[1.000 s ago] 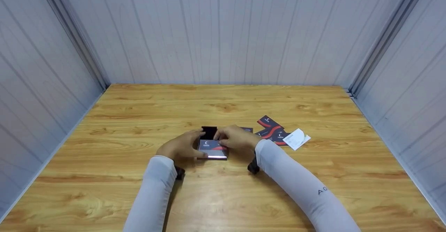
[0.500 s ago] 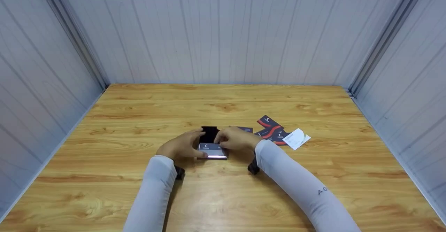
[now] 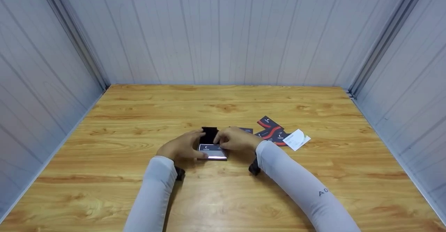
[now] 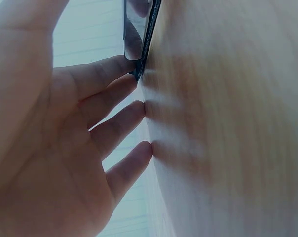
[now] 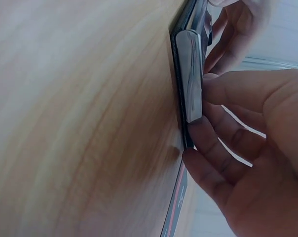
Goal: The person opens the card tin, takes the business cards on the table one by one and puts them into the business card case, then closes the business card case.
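Note:
A metal business card case (image 3: 216,157) lies on the table before me, its black-lined lid (image 3: 209,135) tipped back. A dark business card (image 3: 210,147) sits in its tray, partly behind the bright front lip. My left hand (image 3: 182,145) holds the case from the left, thumb at the front and forefinger by the lid. With thumb and fingers, my right hand (image 3: 238,139) pinches the card at its upper right corner. In the right wrist view, the right fingers (image 5: 220,148) reach past the case's silver end (image 5: 190,74). My right hand partly hides the lid.
A dark card (image 3: 246,130) shows beyond my right hand. Further right lie several overlapping dark cards with red bands (image 3: 270,131) and a white card (image 3: 295,139). Pale panel walls (image 3: 223,33) border the wooden table (image 3: 223,197).
The card has slid down toward me into the case, and its red band no longer shows. My right fingers have moved slightly with it; my left hand has stayed in place.

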Motion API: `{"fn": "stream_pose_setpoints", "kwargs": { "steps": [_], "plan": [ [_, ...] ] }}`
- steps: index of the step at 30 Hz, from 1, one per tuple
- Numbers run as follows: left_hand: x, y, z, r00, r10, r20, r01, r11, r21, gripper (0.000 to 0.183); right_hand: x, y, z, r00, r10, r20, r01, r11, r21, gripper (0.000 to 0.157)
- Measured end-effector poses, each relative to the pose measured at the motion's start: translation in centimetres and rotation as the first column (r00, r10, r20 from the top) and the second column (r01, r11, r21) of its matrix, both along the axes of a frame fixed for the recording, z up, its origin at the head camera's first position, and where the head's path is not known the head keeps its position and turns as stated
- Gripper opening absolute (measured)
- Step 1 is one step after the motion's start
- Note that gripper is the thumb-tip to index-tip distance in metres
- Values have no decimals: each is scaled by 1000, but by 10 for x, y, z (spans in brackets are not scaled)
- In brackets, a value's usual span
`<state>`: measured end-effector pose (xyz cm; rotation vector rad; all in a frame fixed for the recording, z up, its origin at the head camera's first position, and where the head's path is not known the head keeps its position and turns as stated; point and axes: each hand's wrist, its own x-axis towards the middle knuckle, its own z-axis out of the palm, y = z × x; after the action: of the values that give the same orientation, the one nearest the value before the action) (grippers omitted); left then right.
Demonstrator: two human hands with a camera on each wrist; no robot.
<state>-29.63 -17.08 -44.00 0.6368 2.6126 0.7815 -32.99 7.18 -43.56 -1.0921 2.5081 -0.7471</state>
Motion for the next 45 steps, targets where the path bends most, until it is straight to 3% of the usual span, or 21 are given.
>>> {"fn": "stream_pose_setpoints", "kwargs": {
  "steps": [8, 13, 18, 32, 37, 45],
  "plan": [
    [0, 0, -1, 999, 33, 15, -33, 999, -1, 93, -14, 12, 2, 985, -169, -39, 166, 984, -71, 25],
    [0, 0, -2, 999, 30, 38, -29, 1000, -3, 92, -23, 28, 6, 966, -245, -84, 243, 969, -39, 28],
    [1, 0, -3, 999, 26, 37, -26, 1000, 3, 91, -30, 45, 8, 950, -309, -49, 310, 950, 16, 41],
    [3, 1, -2, 997, 56, 47, -56, 998, 9, 91, -35, 64, 9, 941, -338, 1, 333, 930, 154, 62],
    [3, 1, -2, 996, 64, 56, -64, 998, 3, 91, -34, 66, 10, 946, -324, -21, 322, 927, 192, 61],
    [4, 1, -1, 998, 37, 42, -37, 999, 3, 90, -35, 68, 13, 945, -327, 20, 315, 923, 223, 54]
  ]
}}
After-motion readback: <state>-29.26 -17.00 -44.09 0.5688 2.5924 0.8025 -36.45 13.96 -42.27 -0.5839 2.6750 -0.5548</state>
